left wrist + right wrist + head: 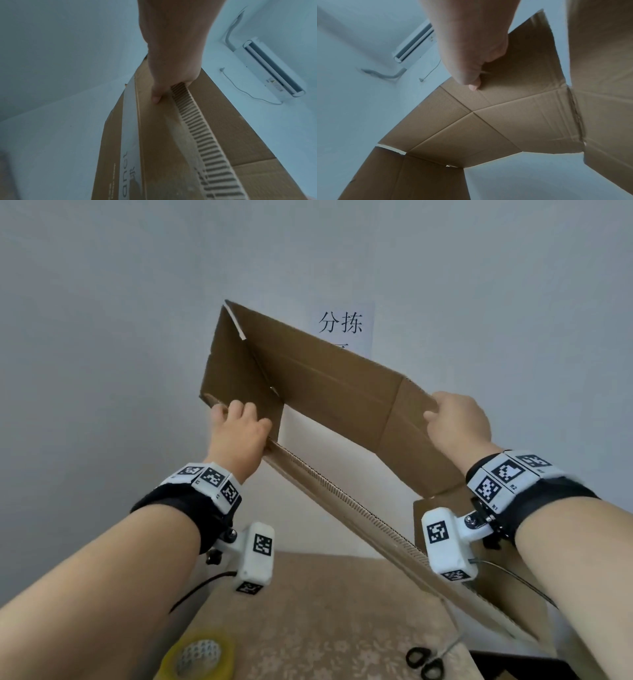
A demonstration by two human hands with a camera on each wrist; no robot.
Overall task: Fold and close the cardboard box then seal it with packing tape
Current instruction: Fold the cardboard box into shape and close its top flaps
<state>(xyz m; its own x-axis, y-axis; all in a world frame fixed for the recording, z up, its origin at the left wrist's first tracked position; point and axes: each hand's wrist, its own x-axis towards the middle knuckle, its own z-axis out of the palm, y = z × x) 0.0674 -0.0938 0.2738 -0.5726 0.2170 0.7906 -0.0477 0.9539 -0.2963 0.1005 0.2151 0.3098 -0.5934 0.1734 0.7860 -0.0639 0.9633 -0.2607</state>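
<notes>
A brown cardboard box (329,392) is held up in the air in front of the wall, opened out into a tube with its flaps loose. My left hand (239,426) grips its near-left corner, thumb (157,98) on the outer face beside the corrugated edge (197,121). Over on the far-right edge my right hand (455,422) grips a panel, its thumb (473,85) pressed on the inner face of the box (488,121). A roll of clear yellowish packing tape (200,654) lies on the table at the bottom left.
Black-handled scissors (424,662) lie on the patterned beige table (325,611) at the bottom right. A paper sign with printed characters (340,323) hangs on the wall behind the box. An air conditioner (271,67) is mounted high on the wall.
</notes>
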